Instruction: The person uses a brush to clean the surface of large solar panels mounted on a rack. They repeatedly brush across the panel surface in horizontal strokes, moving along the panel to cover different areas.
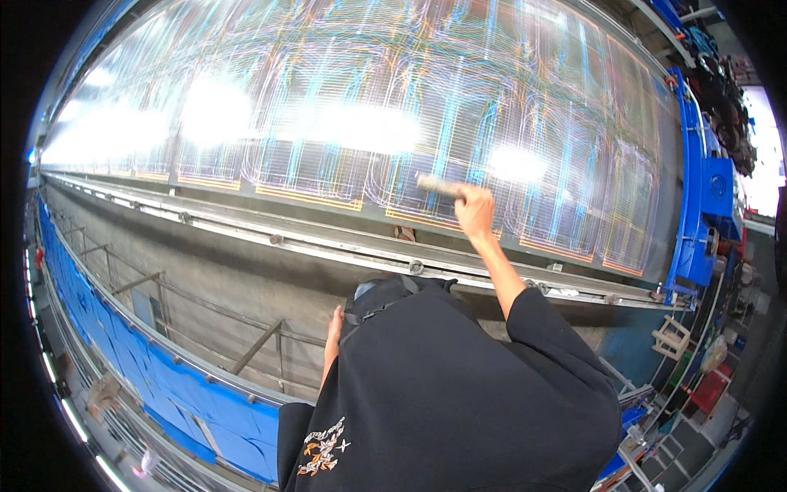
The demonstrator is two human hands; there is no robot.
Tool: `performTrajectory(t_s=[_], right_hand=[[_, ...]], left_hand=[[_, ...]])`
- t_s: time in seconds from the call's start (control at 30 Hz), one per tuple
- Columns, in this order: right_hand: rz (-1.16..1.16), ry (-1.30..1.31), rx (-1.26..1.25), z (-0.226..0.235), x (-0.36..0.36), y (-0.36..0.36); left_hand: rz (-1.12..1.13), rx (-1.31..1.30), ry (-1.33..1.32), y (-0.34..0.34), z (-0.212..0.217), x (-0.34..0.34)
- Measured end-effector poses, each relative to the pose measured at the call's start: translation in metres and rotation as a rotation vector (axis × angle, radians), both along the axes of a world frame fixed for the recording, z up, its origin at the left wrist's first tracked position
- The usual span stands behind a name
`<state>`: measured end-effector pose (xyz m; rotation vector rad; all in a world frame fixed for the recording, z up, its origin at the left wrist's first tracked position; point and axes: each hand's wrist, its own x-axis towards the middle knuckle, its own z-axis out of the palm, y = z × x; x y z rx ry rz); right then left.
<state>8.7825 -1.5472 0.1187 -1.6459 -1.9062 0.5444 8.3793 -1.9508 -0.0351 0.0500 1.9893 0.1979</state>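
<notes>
My right hand (475,211) is closed round a pale flat brush (438,186), held low over a large glossy dark panel (373,209). Dense fine lines in blue, orange, violet and white cover this panel. The brush head is slightly blurred, and I cannot tell whether it touches the surface. On the other side, my left hand (335,325) is by my waist next to a black bag (381,305). Its visible fingers are straight and hold nothing I can see; part of the hand is hidden.
A pale metal rail (328,246) with small rollers runs along the panel's near edge. Blue machinery (709,213) borders the right end. Behind me, blue sheeting (197,410) hangs along a metal frame. A small wooden stool (670,338) stands at the right. Bright reflections wash out parts of the panel.
</notes>
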Motion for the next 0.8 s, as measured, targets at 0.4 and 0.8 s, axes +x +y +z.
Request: performTrajectory(t_s=[0.4,0.8], right_hand=[[0.037,-0.024,-0.063,-0.004,-0.003,-0.069],[0.169,0.042,0.030,-0.002,-0.316,0.051]], left_hand=[[-0.211,0.167,0.176,0.021,0.015,-0.038],[0.033,0.230,0.311,0.007,-0.018,-0.195]])
